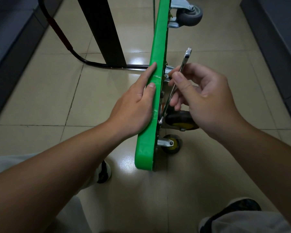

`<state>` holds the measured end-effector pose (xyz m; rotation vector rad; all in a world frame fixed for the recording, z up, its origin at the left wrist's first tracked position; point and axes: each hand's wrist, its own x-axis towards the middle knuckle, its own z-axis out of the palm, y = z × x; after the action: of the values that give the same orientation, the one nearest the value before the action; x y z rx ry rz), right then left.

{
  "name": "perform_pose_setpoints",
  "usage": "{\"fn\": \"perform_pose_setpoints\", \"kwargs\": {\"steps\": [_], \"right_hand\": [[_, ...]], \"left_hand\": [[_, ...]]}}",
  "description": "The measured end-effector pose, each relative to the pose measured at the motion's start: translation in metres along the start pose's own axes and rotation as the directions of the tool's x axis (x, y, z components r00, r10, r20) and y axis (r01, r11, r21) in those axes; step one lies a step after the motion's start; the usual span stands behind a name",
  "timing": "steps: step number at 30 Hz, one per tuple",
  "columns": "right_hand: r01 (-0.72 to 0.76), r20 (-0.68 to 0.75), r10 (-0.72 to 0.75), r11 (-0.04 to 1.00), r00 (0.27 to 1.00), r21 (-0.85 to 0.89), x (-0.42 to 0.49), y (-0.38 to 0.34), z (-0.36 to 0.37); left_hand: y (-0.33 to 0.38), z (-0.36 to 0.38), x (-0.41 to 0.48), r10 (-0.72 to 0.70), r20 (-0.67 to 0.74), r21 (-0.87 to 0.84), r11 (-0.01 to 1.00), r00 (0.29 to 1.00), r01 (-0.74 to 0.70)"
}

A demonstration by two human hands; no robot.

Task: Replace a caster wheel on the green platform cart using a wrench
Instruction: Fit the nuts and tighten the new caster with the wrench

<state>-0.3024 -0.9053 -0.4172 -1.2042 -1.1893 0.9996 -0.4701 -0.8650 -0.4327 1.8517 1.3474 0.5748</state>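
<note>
The green cart [158, 47] stands on its side on the floor [40, 98]. The left hand [134, 105] rests against its edge, fingers straight. The right hand [207, 98] pinches the wrench [185, 59], whose low end is just beside a near black wheel [180, 121].

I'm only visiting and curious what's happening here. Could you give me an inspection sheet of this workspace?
Surface: glossy beige tiled floor.
Job's things: green cart tipped on its edge; wrench, lower end at the cart's underside; grey caster wheel at the far end; yellow-hubbed wheels at the near end.
Clutter: nothing seen.
Hands: left hand rests on the cart's edge, fingers straight; right hand pinches the wrench.
Cables: nothing seen.
Surroundings: black tubular handle with red grips; dark cabinets on both sides; the person's shoes.
</note>
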Motion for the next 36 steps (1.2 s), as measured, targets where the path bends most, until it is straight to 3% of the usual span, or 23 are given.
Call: {"fn": "perform_pose_setpoints", "kwargs": {"steps": [4, 6, 9, 12, 17, 22, 36], "right_hand": [[0.189, -0.092, -0.197, 0.978, 0.976, -0.089, -0.014, -0.01, -0.004], [0.362, -0.041, -0.379, 0.906, 0.925, -0.219, -0.028, -0.017, -0.013], [0.598, 0.255, -0.542, 0.7, 0.801, -0.389, -0.057, -0.021, -0.024], [0.741, 0.527, -0.528, 0.553, 0.666, -0.382, -0.084, -0.014, -0.022], [0.798, 0.628, -0.501, 0.458, 0.596, -0.392, -0.096, -0.007, -0.015], [0.816, 0.651, -0.496, 0.404, 0.575, -0.413, -0.097, -0.006, -0.01], [0.822, 0.641, -0.515, 0.387, 0.569, -0.419, -0.096, -0.006, -0.003]], "left_hand": [[-0.001, 0.001, -0.001, 0.009, 0.009, -0.01, 1.0, 1.0, -0.008], [-0.002, 0.002, -0.001, 0.011, 0.011, -0.019, 1.0, 1.0, -0.011], [-0.002, 0.002, 0.0, 0.017, -0.011, -0.021, 1.0, 1.0, -0.018], [-0.001, 0.002, 0.0, -0.003, -0.022, -0.038, 0.999, 1.0, 0.002], [-0.001, 0.002, 0.0, 0.007, -0.023, -0.046, 0.999, 1.0, -0.008], [-0.002, 0.003, 0.0, 0.008, -0.031, -0.029, 1.0, 0.999, -0.009], [-0.004, 0.004, 0.002, 0.01, -0.035, -0.038, 0.999, 0.999, -0.012]]}}
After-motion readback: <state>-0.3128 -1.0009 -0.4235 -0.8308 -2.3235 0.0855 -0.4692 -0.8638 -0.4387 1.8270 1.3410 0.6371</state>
